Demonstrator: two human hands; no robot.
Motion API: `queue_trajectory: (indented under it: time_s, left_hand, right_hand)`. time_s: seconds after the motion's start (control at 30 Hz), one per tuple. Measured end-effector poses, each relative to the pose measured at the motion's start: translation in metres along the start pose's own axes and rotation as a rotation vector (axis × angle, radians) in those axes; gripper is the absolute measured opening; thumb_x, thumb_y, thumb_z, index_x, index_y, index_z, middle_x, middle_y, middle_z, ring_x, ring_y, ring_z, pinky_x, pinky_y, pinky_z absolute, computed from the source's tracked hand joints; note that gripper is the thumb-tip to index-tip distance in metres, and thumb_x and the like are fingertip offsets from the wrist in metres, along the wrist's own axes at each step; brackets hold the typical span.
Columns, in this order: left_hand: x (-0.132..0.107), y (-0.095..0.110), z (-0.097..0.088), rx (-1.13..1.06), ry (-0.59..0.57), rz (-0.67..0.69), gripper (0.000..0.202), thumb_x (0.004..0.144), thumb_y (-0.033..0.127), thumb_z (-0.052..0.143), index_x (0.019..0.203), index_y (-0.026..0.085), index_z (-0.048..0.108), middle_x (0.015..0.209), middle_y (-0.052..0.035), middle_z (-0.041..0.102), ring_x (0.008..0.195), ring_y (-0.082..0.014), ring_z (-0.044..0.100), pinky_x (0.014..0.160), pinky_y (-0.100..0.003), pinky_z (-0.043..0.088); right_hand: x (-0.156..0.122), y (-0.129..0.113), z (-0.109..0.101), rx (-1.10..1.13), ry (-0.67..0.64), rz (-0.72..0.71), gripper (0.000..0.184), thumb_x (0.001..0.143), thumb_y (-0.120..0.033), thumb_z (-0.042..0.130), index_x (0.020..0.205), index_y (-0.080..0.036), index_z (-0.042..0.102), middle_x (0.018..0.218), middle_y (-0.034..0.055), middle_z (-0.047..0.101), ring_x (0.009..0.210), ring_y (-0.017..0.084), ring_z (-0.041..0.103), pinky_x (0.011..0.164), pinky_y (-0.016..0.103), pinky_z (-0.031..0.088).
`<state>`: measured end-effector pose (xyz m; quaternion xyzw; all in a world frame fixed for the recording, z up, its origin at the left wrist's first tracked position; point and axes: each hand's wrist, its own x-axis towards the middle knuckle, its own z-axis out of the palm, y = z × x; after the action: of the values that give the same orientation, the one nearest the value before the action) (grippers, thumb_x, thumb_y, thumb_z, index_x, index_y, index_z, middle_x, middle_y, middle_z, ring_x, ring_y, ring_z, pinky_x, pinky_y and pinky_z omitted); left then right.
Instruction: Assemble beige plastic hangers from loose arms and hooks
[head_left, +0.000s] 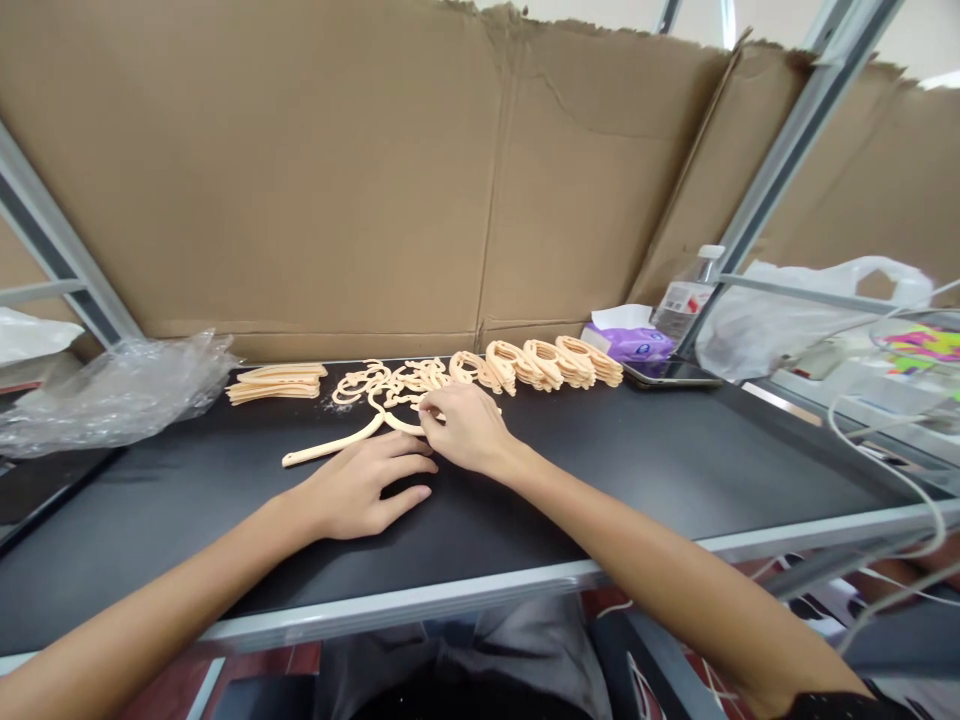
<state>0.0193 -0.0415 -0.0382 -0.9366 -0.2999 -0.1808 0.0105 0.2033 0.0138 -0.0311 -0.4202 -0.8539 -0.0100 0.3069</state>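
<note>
A cream-coloured plastic clothes hanger lies on the black tabletop in front of me, its long left arm pointing out to the left. My left hand rests low by the hanger's middle, palm down, with fingers stretched and thumb apart. Fingers curled, my right hand closes on the hanger's right side and hides its end. Just behind both hands is a loose heap of curved cream hanger pieces. Several stacks of looped pieces stand to the right of the heap, and a pile of straighter arms lies to its left.
Crumpled clear plastic wrap covers the left side. At the back right are a purple tissue pack, a bottle and a dark phone. A cardboard wall closes the back. White cables hang at the right.
</note>
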Motion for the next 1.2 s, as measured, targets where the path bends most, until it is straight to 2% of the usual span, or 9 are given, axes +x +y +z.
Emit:
queue_trajectory:
  time_s: [0.2,0.3,0.5,0.73,0.9,1.0,1.07,1.13,1.2]
  left_hand:
    - [-0.008,0.005,-0.001,0.013,-0.04,-0.035,0.028,0.098,0.027,0.046,0.114,0.021,0.069,0.12,-0.0079,0.067,0.112,-0.0224,0.061,0.101,-0.038,0.049]
    - [-0.022,0.015,-0.003,0.046,-0.025,-0.1,0.032,0.099,0.023,0.041,0.115,0.021,0.069,0.121,-0.0077,0.068,0.111,-0.022,0.062,0.101,-0.038,0.05]
    - [-0.041,0.026,-0.008,-0.001,0.023,-0.182,0.037,0.097,0.022,0.046,0.129,0.026,0.063,0.125,-0.0051,0.068,0.115,-0.0203,0.061,0.101,-0.034,0.051]
    - [-0.04,0.028,-0.01,-0.016,0.01,-0.204,0.037,0.097,0.021,0.047,0.13,0.026,0.063,0.127,-0.0048,0.067,0.116,-0.0202,0.061,0.102,-0.034,0.051]
    - [-0.04,0.026,-0.009,0.005,0.017,-0.196,0.033,0.097,0.022,0.046,0.125,0.024,0.065,0.127,-0.0058,0.067,0.116,-0.0202,0.061,0.1,-0.034,0.052]
    - [-0.039,0.024,-0.008,0.039,0.022,-0.168,0.03,0.097,0.024,0.046,0.118,0.022,0.067,0.125,-0.0069,0.068,0.115,-0.0212,0.061,0.1,-0.035,0.052]
    - [-0.037,0.023,-0.009,0.057,0.031,-0.153,0.029,0.097,0.024,0.046,0.115,0.022,0.068,0.122,-0.0073,0.069,0.113,-0.0218,0.062,0.097,-0.036,0.053]
    - [-0.036,0.024,-0.01,0.073,0.039,-0.136,0.028,0.096,0.023,0.046,0.113,0.021,0.069,0.12,-0.0076,0.07,0.11,-0.0219,0.064,0.095,-0.036,0.054]
    - [-0.034,0.025,-0.011,0.095,0.044,-0.109,0.027,0.096,0.022,0.046,0.109,0.02,0.069,0.117,-0.008,0.071,0.107,-0.0218,0.064,0.093,-0.036,0.054]
  right_hand:
    - [-0.01,-0.015,-0.002,-0.045,-0.169,-0.008,0.027,0.09,-0.026,0.048,0.095,-0.021,0.074,0.083,0.0059,0.075,0.075,0.02,0.067,0.067,0.028,0.039]
    - [-0.016,-0.022,0.001,-0.074,-0.195,-0.062,0.028,0.091,-0.027,0.047,0.096,-0.021,0.073,0.085,0.0067,0.076,0.075,0.021,0.068,0.065,0.029,0.038]
    - [-0.024,-0.03,0.006,-0.062,-0.281,-0.218,0.03,0.097,-0.029,0.041,0.094,-0.019,0.069,0.084,0.0071,0.074,0.073,0.019,0.066,0.063,0.028,0.035]
    - [-0.028,-0.027,0.006,-0.012,-0.291,-0.22,0.026,0.097,-0.026,0.043,0.093,-0.018,0.068,0.086,0.0069,0.073,0.074,0.017,0.064,0.063,0.027,0.033]
    - [-0.028,-0.021,0.004,0.007,-0.22,-0.245,0.028,0.096,-0.028,0.045,0.089,-0.019,0.071,0.084,0.0057,0.074,0.073,0.017,0.064,0.063,0.027,0.033]
    - [-0.018,-0.006,-0.003,-0.035,-0.131,-0.187,0.03,0.095,-0.03,0.046,0.09,-0.018,0.072,0.081,0.0065,0.074,0.072,0.017,0.064,0.064,0.027,0.035]
    - [-0.008,0.01,-0.01,-0.053,-0.019,-0.047,0.028,0.094,-0.028,0.047,0.091,-0.018,0.072,0.084,0.0065,0.074,0.076,0.018,0.065,0.067,0.027,0.037]
    - [0.001,0.026,-0.016,-0.098,0.007,0.061,0.025,0.09,-0.024,0.048,0.083,-0.017,0.072,0.087,0.0077,0.074,0.079,0.019,0.064,0.066,0.028,0.037]
    - [0.007,0.04,-0.021,-0.136,-0.029,0.148,0.021,0.085,-0.019,0.051,0.081,-0.018,0.072,0.088,0.0082,0.073,0.079,0.02,0.064,0.063,0.028,0.037]
